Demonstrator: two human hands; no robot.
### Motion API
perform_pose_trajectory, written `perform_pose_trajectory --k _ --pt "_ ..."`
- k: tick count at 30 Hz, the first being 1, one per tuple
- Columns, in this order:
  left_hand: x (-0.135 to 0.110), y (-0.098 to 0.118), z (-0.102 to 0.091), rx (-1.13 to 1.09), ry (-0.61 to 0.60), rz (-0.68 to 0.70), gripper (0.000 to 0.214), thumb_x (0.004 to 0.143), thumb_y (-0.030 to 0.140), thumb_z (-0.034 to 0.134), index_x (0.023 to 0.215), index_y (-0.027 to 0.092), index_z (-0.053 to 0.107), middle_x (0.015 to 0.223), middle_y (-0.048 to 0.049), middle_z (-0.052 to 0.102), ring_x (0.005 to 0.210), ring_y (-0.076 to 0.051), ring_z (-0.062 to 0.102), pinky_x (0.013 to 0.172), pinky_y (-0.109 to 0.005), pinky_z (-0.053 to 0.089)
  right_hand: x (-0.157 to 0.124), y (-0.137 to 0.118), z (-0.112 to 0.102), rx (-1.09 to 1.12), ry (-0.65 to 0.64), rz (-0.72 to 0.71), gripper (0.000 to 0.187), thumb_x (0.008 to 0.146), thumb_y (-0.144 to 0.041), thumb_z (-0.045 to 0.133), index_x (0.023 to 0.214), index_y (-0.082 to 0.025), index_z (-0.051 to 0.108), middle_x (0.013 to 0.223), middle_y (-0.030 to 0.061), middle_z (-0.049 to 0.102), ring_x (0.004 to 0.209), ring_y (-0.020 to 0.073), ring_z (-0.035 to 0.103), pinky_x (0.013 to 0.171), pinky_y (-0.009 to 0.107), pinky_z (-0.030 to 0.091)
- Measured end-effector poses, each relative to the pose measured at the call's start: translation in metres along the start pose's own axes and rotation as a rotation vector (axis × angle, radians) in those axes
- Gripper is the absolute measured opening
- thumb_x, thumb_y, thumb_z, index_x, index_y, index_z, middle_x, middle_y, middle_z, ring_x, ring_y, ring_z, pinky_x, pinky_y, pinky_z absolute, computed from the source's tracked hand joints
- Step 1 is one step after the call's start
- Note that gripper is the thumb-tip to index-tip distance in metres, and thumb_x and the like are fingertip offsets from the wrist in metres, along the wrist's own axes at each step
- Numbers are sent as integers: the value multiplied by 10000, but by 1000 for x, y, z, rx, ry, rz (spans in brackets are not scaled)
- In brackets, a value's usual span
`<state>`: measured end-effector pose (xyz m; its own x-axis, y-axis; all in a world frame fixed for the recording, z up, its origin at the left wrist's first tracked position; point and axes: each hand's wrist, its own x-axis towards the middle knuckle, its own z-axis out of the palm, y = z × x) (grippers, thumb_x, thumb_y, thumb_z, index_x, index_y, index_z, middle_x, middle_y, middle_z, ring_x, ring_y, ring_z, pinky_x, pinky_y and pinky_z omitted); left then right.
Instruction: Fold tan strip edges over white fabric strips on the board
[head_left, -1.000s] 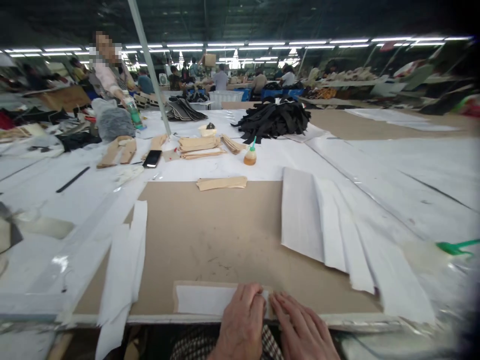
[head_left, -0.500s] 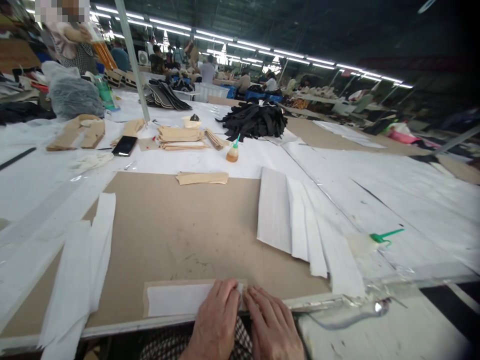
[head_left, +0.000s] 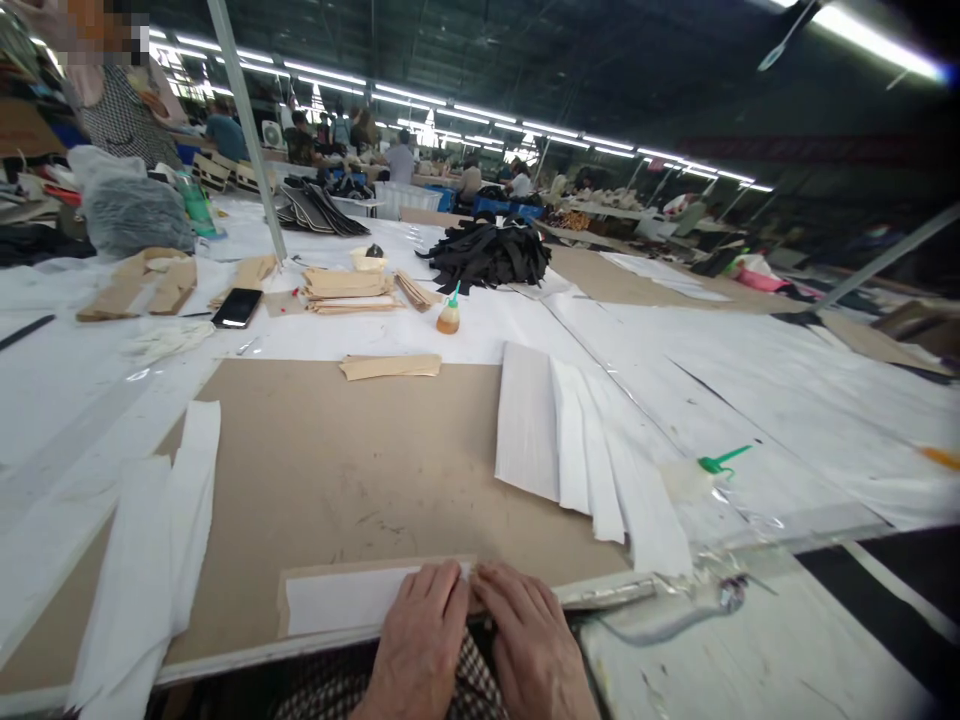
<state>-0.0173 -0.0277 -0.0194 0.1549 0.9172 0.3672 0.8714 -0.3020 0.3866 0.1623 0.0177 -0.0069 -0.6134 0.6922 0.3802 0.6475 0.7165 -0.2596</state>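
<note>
At the near edge of the brown board [head_left: 360, 460] lies a tan strip [head_left: 282, 606] with a white strip [head_left: 337, 600] on top, so a tan border shows around it. My left hand [head_left: 421, 635] presses on its right part, fingers curled and held together. Close beside it, my right hand [head_left: 529, 630] has its fingers closed over the strip's right end. The fingertips of both hands nearly meet there, and they hide that end of the strip.
White strips lie fanned at the right [head_left: 577, 440] and overlapping at the left [head_left: 142, 560]. Tan strips [head_left: 390, 366] rest at the board's far edge. Beyond are a glue bottle [head_left: 448, 316], a phone [head_left: 237, 308], black strips [head_left: 487, 250] and a metal post [head_left: 251, 130].
The view has shifted, so the table things appear a little further left. My hands stay at the strip's right end, the right hand's fingers slightly more curled. The person at far left has changed posture.
</note>
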Motion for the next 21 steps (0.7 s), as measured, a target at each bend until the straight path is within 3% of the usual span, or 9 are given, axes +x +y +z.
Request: perform_pose_trajectory --k 3,6,8,10,13,16,19,21 --pt "-2 2 -9 -139 35 -77 360 903 3 424 1157 166 619 1213 -111 673 1064 -260 658 906 -428 586 8 10 -10 240 20 187 395 851 -89 417 1057 -207 733 1152 73 749 1066 215 705 936 373 575" --pt "-3 -4 -32 -391 28 -194 281 970 84 422 1129 212 615 1229 -85 664 1121 -198 652 961 -335 563 17 11 -20 267 186 295 303 935 -154 426 1037 -193 708 1112 87 754 1027 213 725 894 354 606" --pt "-8 -17 -54 -482 19 -273 227 992 151 444 1119 238 610 1255 -70 650 1145 -187 642 973 -320 552 22 0 -23 188 309 245 266 963 -171 456 1104 -195 680 1162 101 728 1080 223 701 924 365 595" --pt "-18 -40 -77 -446 47 -346 211 1001 208 452 1136 251 609 1278 -68 635 1177 -205 622 996 -364 538 26 -21 -18 171 325 131 279 969 -135 476 1179 -199 648 1212 110 696 1132 222 669 960 363 576" --pt "-40 -80 -107 -260 98 -442 210 997 268 471 1150 243 613 1258 -74 626 1208 -241 582 1040 -452 496 33 -65 10 250 251 -95 369 956 -52 433 1251 -190 609 1205 116 681 1122 212 654 948 335 569" --pt "-59 -111 -127 -128 65 -503 187 985 298 491 1051 211 643 1192 -88 618 1194 -272 551 1063 -523 444 43 -109 52 268 216 -243 407 899 -7 402 1175 -195 635 1086 89 707 975 204 666 858 309 571" --pt "-65 -124 -135 -119 -13 -529 223 1004 296 450 986 197 650 1132 -87 602 1152 -259 542 1052 -505 432 55 -140 87 236 218 -277 364 805 -28 474 1075 -190 654 1004 74 710 849 210 638 773 314 555" --pt "-63 -125 -136 -137 -49 -528 266 1024 304 414 944 200 645 1087 -73 596 1108 -231 550 1031 -450 444 61 -149 96 215 177 -280 348 741 -72 539 1052 -171 661 1000 81 701 828 227 615 751 336 547"
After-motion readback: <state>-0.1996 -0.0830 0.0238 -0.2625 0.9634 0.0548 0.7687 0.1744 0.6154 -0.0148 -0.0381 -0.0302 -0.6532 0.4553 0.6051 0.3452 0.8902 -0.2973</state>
